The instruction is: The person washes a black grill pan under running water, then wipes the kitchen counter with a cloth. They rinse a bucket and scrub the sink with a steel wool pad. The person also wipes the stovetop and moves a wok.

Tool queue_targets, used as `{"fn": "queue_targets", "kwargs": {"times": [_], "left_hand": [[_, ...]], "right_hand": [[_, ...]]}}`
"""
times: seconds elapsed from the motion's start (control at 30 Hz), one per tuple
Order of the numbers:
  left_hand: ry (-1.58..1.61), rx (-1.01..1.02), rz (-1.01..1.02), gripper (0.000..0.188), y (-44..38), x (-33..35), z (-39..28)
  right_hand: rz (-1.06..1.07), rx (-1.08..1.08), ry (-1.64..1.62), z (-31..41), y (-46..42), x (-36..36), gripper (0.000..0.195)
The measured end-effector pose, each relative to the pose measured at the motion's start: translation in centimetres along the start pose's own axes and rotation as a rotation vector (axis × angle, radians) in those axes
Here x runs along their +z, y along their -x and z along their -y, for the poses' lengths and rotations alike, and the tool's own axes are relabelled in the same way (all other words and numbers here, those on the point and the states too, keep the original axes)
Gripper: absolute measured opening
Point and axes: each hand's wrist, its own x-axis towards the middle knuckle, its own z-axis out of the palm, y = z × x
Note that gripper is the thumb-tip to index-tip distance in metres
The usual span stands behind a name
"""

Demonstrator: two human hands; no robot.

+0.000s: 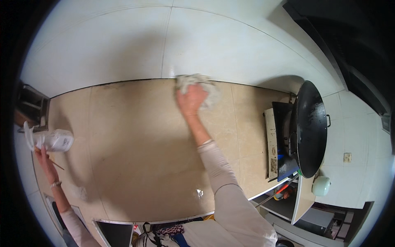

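My right hand (192,99) presses down on a crumpled greyish-white cloth (213,94) with its arm stretched forward. The cloth lies at the back of the beige tiled countertop (148,145), against the foot of the white wall. Out at the far left, my left hand (47,165) has its fingers at the neck of a clear plastic container (60,140) that bears some writing. White, thin plastic shows at the container's left end. A thin brown stick (58,165) sticks out beside that hand; what it belongs to cannot be made out.
A black wok (311,129) stands on a gas stove (271,145) at the right, under a dark range hood (348,55). A dark metal rack (34,106) is at the left end. Open cabinets (115,233) lie below the front edge. A pale green container (321,186) sits lower right.
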Motion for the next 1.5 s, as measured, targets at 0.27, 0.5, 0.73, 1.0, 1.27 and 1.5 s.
{"fn": "queue_targets", "kwargs": {"times": [0.27, 0.5, 0.73, 1.0, 1.27, 1.5], "left_hand": [[-0.181, 0.058, 0.009, 0.039, -0.5, 5.9, -7.4], [-0.533, 0.200, -0.173, 0.047, -1.4, 5.7, -5.6], [-0.249, 0.374, -0.332, 0.026, 0.5, 3.4, -8.8], [-0.419, 0.364, -0.421, 0.021, 5.4, -12.0, -18.0], [-0.574, 0.400, -0.590, 0.023, 13.1, -22.4, -21.9], [-0.610, 0.334, -0.677, 0.022, 17.0, -26.2, -21.5]], "right_hand": [[0.381, 0.330, -0.404, 5.8, -0.5, -7.8, 0.059], [0.148, 0.256, -0.052, -5.7, 0.5, -13.8, 0.062], [0.077, -0.037, 0.148, 0.8, 3.9, -5.0, 0.032], [0.321, -0.418, -0.497, 29.9, 20.0, -1.4, 0.017], [0.943, -0.117, -1.372, 48.3, 30.7, -3.9, 0.028], [0.940, 0.224, -1.469, 35.0, 12.7, -6.5, 0.051]]}}
